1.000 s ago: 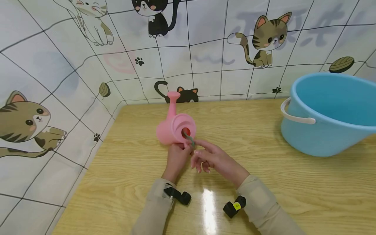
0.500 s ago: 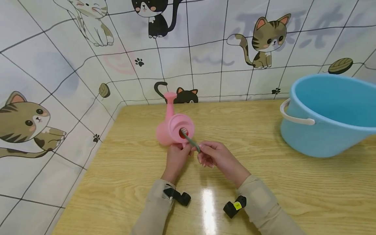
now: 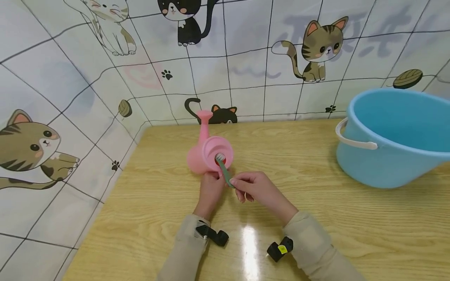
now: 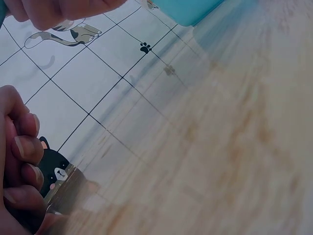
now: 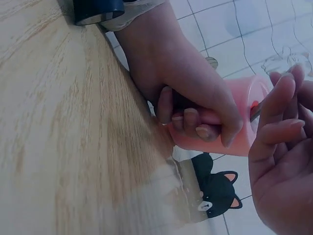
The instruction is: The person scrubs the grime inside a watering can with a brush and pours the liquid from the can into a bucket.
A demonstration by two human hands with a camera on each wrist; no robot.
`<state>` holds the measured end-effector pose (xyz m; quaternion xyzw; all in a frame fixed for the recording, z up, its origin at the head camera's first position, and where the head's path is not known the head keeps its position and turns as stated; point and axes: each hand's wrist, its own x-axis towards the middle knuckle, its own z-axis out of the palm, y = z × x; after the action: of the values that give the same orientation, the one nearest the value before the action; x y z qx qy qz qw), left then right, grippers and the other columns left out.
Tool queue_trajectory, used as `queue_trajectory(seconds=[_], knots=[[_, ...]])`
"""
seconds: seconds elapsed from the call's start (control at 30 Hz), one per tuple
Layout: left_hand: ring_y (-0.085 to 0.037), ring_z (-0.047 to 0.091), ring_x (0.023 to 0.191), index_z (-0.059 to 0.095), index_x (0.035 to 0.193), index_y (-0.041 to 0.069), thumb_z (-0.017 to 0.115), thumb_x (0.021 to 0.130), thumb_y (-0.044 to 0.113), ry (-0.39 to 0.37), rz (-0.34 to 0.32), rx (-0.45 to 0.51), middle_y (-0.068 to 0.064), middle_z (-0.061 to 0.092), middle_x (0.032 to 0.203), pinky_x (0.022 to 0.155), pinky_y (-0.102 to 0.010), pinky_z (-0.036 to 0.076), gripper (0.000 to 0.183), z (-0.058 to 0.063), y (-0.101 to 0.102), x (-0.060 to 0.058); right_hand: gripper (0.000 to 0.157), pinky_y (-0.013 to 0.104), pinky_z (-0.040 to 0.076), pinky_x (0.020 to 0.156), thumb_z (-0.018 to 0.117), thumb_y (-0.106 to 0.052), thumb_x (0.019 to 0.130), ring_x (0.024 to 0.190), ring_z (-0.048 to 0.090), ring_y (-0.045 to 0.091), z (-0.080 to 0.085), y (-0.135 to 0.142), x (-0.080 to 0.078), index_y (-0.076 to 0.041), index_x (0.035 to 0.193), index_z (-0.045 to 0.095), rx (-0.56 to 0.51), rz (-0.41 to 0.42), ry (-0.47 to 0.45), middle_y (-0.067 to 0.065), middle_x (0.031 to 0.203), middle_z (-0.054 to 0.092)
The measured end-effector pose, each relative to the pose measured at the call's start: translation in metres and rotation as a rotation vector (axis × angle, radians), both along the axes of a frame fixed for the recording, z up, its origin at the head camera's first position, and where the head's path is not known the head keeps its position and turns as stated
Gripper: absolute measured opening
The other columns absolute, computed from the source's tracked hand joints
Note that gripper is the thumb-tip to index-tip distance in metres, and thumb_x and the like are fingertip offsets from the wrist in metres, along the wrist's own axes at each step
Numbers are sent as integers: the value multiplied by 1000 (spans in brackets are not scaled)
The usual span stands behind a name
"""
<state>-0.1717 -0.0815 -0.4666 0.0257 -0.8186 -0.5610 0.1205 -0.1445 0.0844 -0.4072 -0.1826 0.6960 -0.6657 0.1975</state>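
A pink watering can [image 3: 198, 159] lies tipped on the table, its spout toward the wall and its round opening facing right. My left hand [image 3: 211, 195] grips the can's handle; in the right wrist view its fingers [image 5: 191, 120] curl round the pink handle. Between thumb and fingers, my right hand [image 3: 261, 193] pinches the end of a green toothbrush [image 3: 226, 175]. The brush's pale bristled head is at the opening, where something red shows behind it. In the left wrist view, only curled fingers of the left hand [image 4: 24, 152] and part of the right hand [image 4: 58, 12] appear.
A large light-blue bucket [image 3: 383, 164] with a white handle stands on the wooden table [image 3: 295, 156] at the right. A white cloth wall with cat drawings [image 3: 246, 70] rises behind the table and along its left side.
My right hand has gone from extended fingers by the opening to pinching the toothbrush, whose head has come out toward the opening. The left hand keeps its grip on the watering can.
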Motion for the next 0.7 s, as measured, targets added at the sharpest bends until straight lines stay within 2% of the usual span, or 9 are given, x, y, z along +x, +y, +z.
queue_trajectory(seconds=[0.13,0.27,0.33,0.53,0.6,0.7], knots=[[-11,35,43,48,46,12,66,77,28,-10,28,-34,6,37,42,41,-27,28,39,2,0,0,19,27,36,47,56,-29,87,56,46,31,6,-5,4,-12,87,65,124,-22,67,9,60,55],[-10,34,43,48,46,12,67,76,28,-28,33,-42,6,35,42,40,-27,27,39,2,-1,1,17,35,46,56,57,-28,87,57,53,23,8,-8,8,-14,83,65,198,-37,132,8,59,56],[-10,35,43,49,46,12,67,76,28,-33,38,-46,6,36,42,40,-27,27,38,2,-1,1,17,39,47,60,57,-32,86,57,54,19,9,-8,10,-17,82,66,218,-47,142,6,59,56],[-10,35,43,55,48,11,67,77,28,-33,39,-39,6,38,42,41,-27,28,35,2,0,2,22,30,42,53,58,-47,80,56,53,22,12,-6,13,-27,75,65,310,-117,237,-1,54,54],[-10,35,43,56,49,11,66,77,28,-27,35,-41,6,38,42,41,-26,28,35,2,0,2,21,29,41,51,58,-48,80,56,53,23,13,-6,13,-29,75,64,329,-130,271,-3,54,54],[-10,35,43,55,49,11,66,77,27,-25,36,-29,6,39,42,40,-26,28,35,1,0,2,18,27,43,50,58,-46,81,55,54,19,13,-5,13,-29,77,64,353,-124,328,-6,55,55]])
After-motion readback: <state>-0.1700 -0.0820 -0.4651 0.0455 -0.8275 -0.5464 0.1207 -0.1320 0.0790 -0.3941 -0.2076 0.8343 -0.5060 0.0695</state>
